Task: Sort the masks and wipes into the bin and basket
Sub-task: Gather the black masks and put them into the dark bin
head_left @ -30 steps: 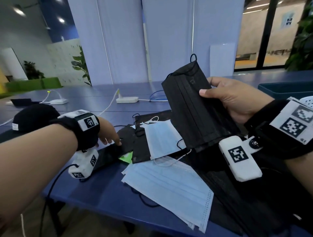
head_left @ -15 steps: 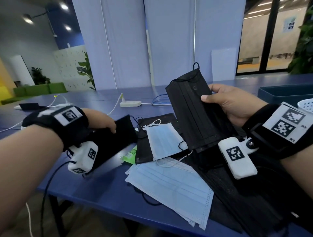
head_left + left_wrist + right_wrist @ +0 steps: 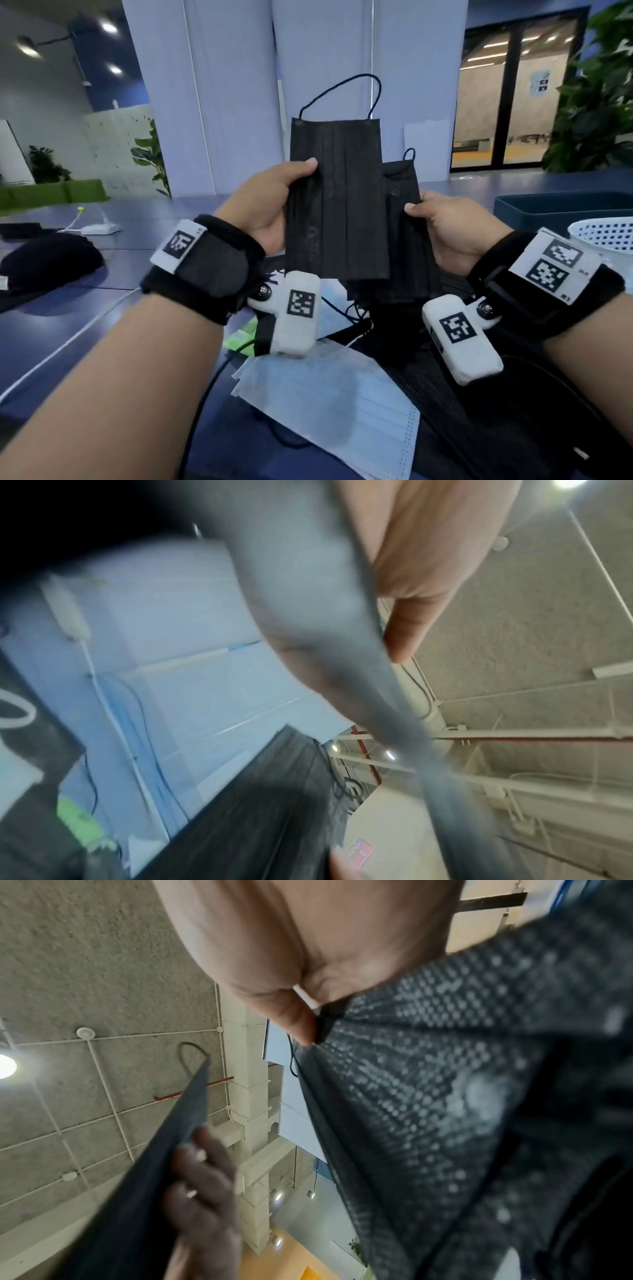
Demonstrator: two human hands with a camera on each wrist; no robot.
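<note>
Blue table (image 3: 102, 308); bin (image 3: 548, 209) beside basket (image 3: 603, 233).

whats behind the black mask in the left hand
A second black mask, gripped by the right hand, sits behind the front black mask held by the left hand. Its left part is covered.

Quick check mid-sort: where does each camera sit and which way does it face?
Head: on the head, facing forward and down; both hands, left hand and right hand, each holding a black mask.
Left wrist: under the left hand, facing up to the ceiling; blurred.
Right wrist: under the right hand, facing up.
Shared: the black masks appear in all views.
</note>
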